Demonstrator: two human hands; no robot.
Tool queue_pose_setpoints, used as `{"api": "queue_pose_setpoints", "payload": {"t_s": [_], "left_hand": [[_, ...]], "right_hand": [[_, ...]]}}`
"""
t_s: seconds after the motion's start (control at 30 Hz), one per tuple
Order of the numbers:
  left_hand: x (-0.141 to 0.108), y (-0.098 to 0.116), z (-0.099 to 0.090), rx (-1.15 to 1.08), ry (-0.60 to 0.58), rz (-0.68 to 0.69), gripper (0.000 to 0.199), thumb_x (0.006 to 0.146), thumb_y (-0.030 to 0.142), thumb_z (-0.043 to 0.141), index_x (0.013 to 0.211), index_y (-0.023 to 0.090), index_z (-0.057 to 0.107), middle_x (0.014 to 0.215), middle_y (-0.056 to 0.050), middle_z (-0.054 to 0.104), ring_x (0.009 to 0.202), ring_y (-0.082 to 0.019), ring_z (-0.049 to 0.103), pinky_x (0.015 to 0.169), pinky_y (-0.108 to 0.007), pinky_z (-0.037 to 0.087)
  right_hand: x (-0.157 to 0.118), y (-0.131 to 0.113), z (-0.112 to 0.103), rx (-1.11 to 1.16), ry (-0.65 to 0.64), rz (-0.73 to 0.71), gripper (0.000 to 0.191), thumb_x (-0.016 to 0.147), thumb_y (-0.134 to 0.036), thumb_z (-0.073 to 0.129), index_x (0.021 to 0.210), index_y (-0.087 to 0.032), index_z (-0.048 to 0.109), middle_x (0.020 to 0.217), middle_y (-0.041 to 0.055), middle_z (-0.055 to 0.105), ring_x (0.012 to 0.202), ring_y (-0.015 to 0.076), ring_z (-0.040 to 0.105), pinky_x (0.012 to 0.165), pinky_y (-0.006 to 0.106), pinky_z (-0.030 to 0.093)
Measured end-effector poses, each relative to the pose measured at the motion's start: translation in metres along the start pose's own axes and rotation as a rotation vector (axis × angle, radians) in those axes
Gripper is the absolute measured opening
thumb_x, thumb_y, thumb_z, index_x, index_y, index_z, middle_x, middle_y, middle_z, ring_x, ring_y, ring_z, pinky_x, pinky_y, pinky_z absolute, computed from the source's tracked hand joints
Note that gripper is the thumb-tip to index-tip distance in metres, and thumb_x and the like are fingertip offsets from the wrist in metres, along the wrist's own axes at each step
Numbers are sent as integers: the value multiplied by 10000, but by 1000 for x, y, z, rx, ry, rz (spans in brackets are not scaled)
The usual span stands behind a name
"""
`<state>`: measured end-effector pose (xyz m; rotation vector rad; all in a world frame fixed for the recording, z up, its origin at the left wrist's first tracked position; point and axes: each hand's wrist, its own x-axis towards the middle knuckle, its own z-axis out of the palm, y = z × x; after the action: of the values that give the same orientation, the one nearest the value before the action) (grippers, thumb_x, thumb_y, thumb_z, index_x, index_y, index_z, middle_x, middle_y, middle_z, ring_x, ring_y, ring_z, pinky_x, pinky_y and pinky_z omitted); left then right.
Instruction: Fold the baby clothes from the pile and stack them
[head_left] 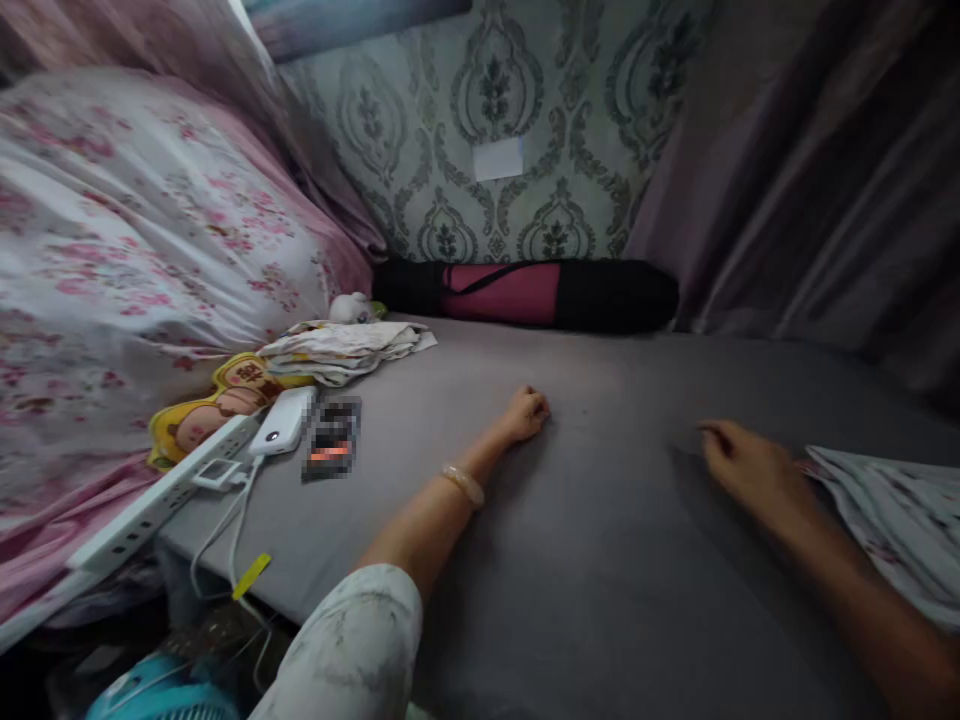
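The grey bed sheet [600, 560] lies nearly flat beneath both of my arms. My left hand [525, 412], with a pale bangle [463, 487] on its forearm, rests on the sheet near the middle. Its fingers are curled closed; whether they pinch any cloth is hidden. To the right, my right hand [742, 465] hovers low over the sheet, slightly blurred. One finger reaches leftward, apart from the others, and nothing shows in its grasp. A folded patterned cloth [900, 530] lies just beyond that wrist.
A black and magenta long bag [502, 292] lies along the wall. At left are a crumpled white cloth [349, 345], a yellow cartoon cushion [199, 425], a white power bank [285, 420], a pixelated item [331, 440] and a power strip [161, 490] with cables. Curtains [795, 170] hang at the sides.
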<state>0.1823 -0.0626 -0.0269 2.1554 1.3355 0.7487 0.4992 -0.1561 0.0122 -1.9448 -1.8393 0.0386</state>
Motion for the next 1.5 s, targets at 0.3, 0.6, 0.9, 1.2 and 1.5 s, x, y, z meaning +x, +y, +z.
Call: {"api": "queue_pose_setpoints", "payload": {"t_s": [0.3, 0.6, 0.9, 1.2, 1.5], "left_hand": [[-21, -26, -73, -434, 71, -352, 67, 816, 182, 554, 808, 139, 604, 674, -1, 584, 613, -97, 573, 595, -207, 463], [-72, -115, -256, -51, 727, -542, 160, 740, 207, 581, 605, 177, 501, 560, -14, 553, 860, -206, 611, 792, -309, 421], [-124, -167, -346, 469, 850, -708, 283, 642, 445, 712, 597, 203, 573, 726, -121, 669, 1132, -354, 536, 969, -470, 307], [-115, -154, -347, 701, 648, -898, 148, 719, 235, 638, 821, 135, 678, 914, -137, 668, 1091, -340, 532, 947, -472, 390], [-76, -105, -341, 630, 909, -499, 257, 837, 193, 483, 994, 162, 684, 1127, -127, 584, 1025, -271, 571, 960, -386, 425]], "right_hand": [[0, -154, 82, 169, -177, -433, 269, 865, -316, 453, 883, -217, 703, 731, 75, 694, 685, 208, 629, 646, 295, 417], [-4, -174, 116, 135, -100, -395, 263, 926, -278, 399, 894, -211, 651, 896, 64, 712, 817, 207, 634, 683, 306, 344], [-6, -175, 119, 60, -46, -455, 238, 940, -251, 386, 880, -207, 612, 866, 49, 706, 804, 211, 638, 683, 318, 321], [-8, -177, 116, 35, -47, -454, 229, 947, -241, 391, 869, -202, 604, 849, 45, 698, 807, 213, 637, 690, 322, 311], [-9, -176, 116, 58, -39, -458, 240, 941, -240, 374, 852, -202, 594, 835, 46, 687, 798, 203, 619, 705, 324, 305]]}}
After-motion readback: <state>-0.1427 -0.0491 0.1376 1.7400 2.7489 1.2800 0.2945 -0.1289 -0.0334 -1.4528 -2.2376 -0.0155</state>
